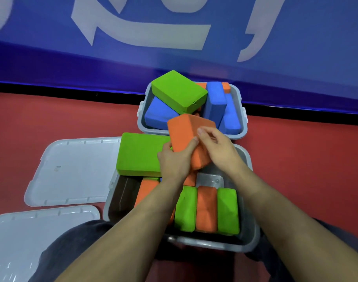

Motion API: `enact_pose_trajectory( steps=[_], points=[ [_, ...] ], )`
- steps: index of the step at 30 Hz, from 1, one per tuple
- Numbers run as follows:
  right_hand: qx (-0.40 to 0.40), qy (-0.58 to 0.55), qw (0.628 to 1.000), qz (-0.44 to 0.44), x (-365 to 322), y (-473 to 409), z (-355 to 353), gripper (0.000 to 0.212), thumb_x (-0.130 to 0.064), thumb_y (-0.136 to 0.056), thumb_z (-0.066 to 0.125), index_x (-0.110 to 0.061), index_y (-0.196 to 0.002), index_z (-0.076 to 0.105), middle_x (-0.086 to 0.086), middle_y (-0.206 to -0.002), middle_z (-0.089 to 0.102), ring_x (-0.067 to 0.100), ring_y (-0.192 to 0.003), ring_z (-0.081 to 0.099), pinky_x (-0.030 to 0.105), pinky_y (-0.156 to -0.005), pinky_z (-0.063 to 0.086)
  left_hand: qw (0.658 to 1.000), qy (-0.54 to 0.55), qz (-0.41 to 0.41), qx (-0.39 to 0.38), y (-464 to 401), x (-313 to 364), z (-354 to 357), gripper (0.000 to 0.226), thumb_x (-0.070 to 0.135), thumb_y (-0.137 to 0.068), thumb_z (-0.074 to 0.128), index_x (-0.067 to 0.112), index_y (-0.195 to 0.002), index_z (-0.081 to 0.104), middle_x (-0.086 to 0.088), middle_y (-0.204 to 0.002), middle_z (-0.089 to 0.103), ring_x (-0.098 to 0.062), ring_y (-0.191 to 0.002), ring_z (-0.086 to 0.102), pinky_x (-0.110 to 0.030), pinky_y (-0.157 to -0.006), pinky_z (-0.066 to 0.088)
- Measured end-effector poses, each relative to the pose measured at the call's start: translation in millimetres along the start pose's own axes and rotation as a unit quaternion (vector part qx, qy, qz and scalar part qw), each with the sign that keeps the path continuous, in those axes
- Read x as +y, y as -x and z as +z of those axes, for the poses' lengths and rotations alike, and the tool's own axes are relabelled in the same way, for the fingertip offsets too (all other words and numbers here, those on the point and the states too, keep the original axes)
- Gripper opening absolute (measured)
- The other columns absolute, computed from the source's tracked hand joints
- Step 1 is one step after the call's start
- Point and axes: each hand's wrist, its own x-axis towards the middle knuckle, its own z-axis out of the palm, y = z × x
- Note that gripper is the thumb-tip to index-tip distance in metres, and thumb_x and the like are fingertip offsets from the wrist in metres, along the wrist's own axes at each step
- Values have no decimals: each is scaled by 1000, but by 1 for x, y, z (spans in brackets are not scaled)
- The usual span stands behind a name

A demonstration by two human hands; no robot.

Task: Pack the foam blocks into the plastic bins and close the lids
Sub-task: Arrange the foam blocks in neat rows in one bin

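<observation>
An orange foam block [184,131] is held above the near grey bin [248,220]. My left hand [175,159] grips its lower left side and my right hand [216,143] grips its right side. Inside the near bin, green [185,208], orange [206,208] and green [228,210] blocks stand side by side. A large green block [139,153] lies across that bin's far left corner. The far grey bin [242,119] holds blue blocks [215,102], orange ones and a green block [178,91] lying on top.
Two grey lids lie open side up on the red floor at the left, one further away [72,171] and one nearer to me [31,237]. A blue banner wall [174,37] stands behind the far bin. My knees flank the near bin.
</observation>
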Motion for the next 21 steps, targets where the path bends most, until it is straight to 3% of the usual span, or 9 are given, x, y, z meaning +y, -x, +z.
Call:
enact_pose_trajectory(
  steps=[2, 3, 5, 7, 12, 18, 21],
  points=[
    [1, -7, 1000, 23, 2, 4, -11, 47, -56, -94, 60, -26, -131, 64, -7, -122, 67, 9, -108, 62, 23, -87, 47, 999, -7, 4, -36, 5, -2, 10, 109, 96, -35, 70, 25, -117, 64, -3, -113, 69, -20, -102, 69, -45, -94, 56],
    [3, -14, 999, 35, 4, 6, -16, 52, -59, -91, 63, -27, -132, 63, -9, -121, 67, 8, -107, 63, 24, -87, 48, 998, 3, 9, -60, 9, -2, 13, 95, 89, -46, 75, 26, -116, 64, -1, -112, 70, -19, -101, 70, -44, -93, 57],
    [11, -9, 999, 38, 10, 8, -30, 59, -62, -84, 71, -29, -132, 63, -12, -119, 69, 5, -106, 67, 30, -92, 54, 991, 32, 31, -122, 14, -1, 22, 56, 62, -78, 76, 20, -114, 69, 0, -109, 74, -16, -101, 71, -39, -93, 58],
    [25, 7, 999, 33, 19, 8, -43, 64, -65, -76, 76, -29, -127, 67, -12, -113, 73, 5, -101, 70, 38, -94, 58, 983, 49, 36, -174, 13, 3, 29, 30, 41, -95, 66, 15, -108, 74, -2, -105, 76, -17, -99, 71, -35, -91, 58],
    [19, 10, 999, 42, 45, 9, -58, 49, -59, -81, 74, -32, -121, 71, -12, -107, 77, 6, -99, 73, 42, -93, 58, 964, 51, -5, -260, 12, 5, 33, 29, 36, -104, 53, 20, -90, 73, 5, -86, 78, -11, -81, 73, -26, -76, 58],
    [-16, -16, 998, 58, 70, 1, -46, 48, -44, -91, 72, -24, -135, 64, -8, -116, 74, 9, -103, 71, 35, -91, 60, 959, 60, -48, -272, 7, -10, 39, 34, 37, -104, 51, 15, -122, 70, 1, -107, 77, -12, -91, 71, -30, -85, 55],
    [-19, -16, 996, 91, 83, -4, -36, 53, -49, -92, 69, -29, -140, 58, -8, -120, 72, 10, -106, 70, 35, -93, 58, 961, 50, -70, -263, -2, -19, 41, 33, 39, -103, 52, 17, -121, 70, 4, -106, 76, -8, -88, 71, -25, -79, 55]
  ],
)
